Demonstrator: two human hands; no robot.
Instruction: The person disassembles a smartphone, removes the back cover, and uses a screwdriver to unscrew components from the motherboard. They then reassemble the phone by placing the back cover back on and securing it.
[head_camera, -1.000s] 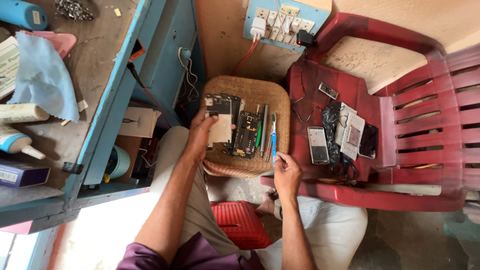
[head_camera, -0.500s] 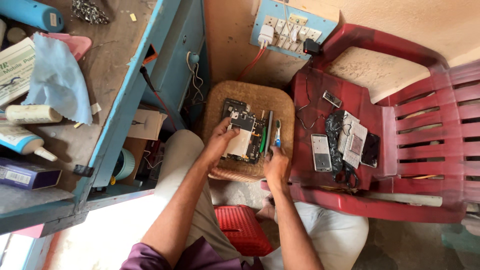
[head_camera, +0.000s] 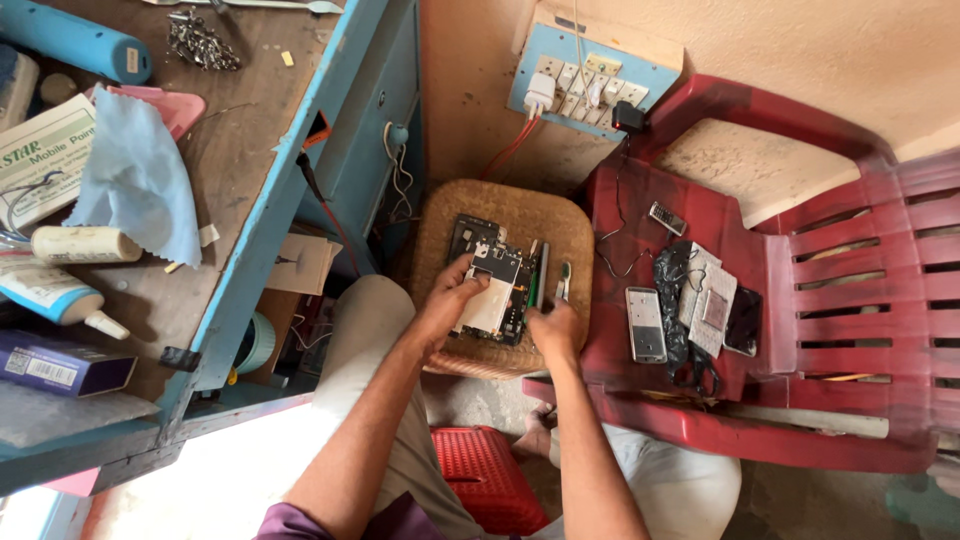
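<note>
The opened phone (head_camera: 490, 290), its back off and its boards showing, lies on a round woven stool (head_camera: 560, 225) between the blue workbench (head_camera: 290, 190) and the red plastic chair (head_camera: 800, 290). The left hand (head_camera: 447, 302) rests on the phone's near edge with fingers curled and the thumb pressed on a pale panel, while the right hand (head_camera: 552, 328) sits just beside the phone's right edge, fingers bunched; I cannot tell whether it pinches anything. 2 slim tools (head_camera: 553, 280) lie on the stool just right of the phone, and more phone parts (head_camera: 690, 310) lie on the chair seat.
</note>
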